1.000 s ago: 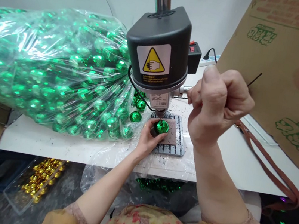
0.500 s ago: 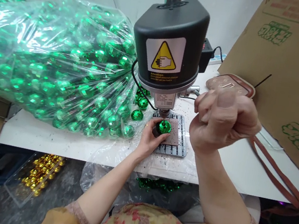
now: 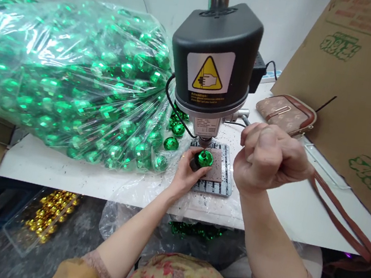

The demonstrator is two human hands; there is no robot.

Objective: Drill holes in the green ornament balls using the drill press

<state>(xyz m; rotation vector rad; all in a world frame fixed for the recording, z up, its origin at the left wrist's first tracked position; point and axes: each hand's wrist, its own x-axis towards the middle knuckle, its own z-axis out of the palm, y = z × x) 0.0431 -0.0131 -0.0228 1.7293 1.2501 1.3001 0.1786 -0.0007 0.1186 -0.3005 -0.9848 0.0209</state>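
Observation:
My left hand [image 3: 189, 170] grips a shiny green faceted ball [image 3: 205, 159] between thumb and fingers. The ball rests on a pinkish square pad on the slotted metal base [image 3: 226, 183] of a small bench drill press [image 3: 215, 59]. Its chuck [image 3: 204, 141] sits right above the ball; whether the bit touches the ball is hard to see. Raised to the right of the press, my right hand [image 3: 270, 159] is closed round the end of the drill press lever [image 3: 245, 119], most of which the fingers hide.
A large clear bag [image 3: 75, 79] of green balls fills the table's left, with loose green balls [image 3: 171, 144] beside it. At right are a patterned purse [image 3: 281, 112] with a brown strap and a cardboard box [image 3: 365, 92]. Dark shavings lie about. A clear bin [image 3: 22, 226] holds gold balls below.
My right hand has come slightly down and to the left, still closed on the lever. My left hand keeps the green ball in nearly the same place on the pad.

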